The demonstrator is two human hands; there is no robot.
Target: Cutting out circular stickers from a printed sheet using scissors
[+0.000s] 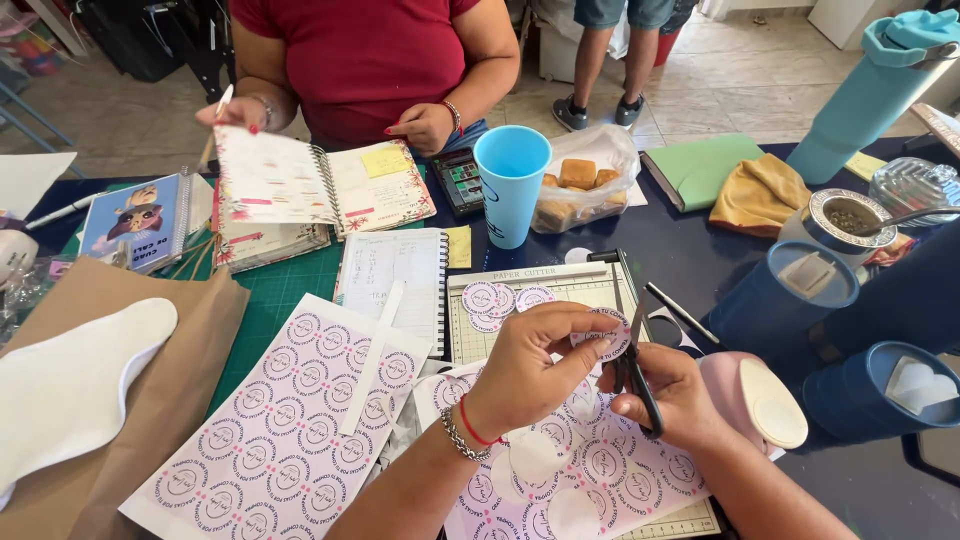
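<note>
My left hand (535, 365) pinches a round pink-and-white sticker piece (608, 338) between thumb and fingers. My right hand (675, 395) grips black-handled scissors (637, 375), their blades up against the sticker's edge. Both hands hover over a pink sheet of round stickers (590, 470) with several circles cut out. A second, uncut sheet of stickers (285, 425) lies to the left. Cut-out round stickers (495, 298) rest on the paper cutter (545, 310) just beyond my hands.
Across the table a person in a red top holds open a spiral planner (300, 185). Around are a light blue cup (511, 185), a bag of pastries (585, 185), a calculator (458, 180), a lined notebook (395, 280), a brown paper bag (150, 400), blue containers (790, 290) and a tall teal bottle (870, 95).
</note>
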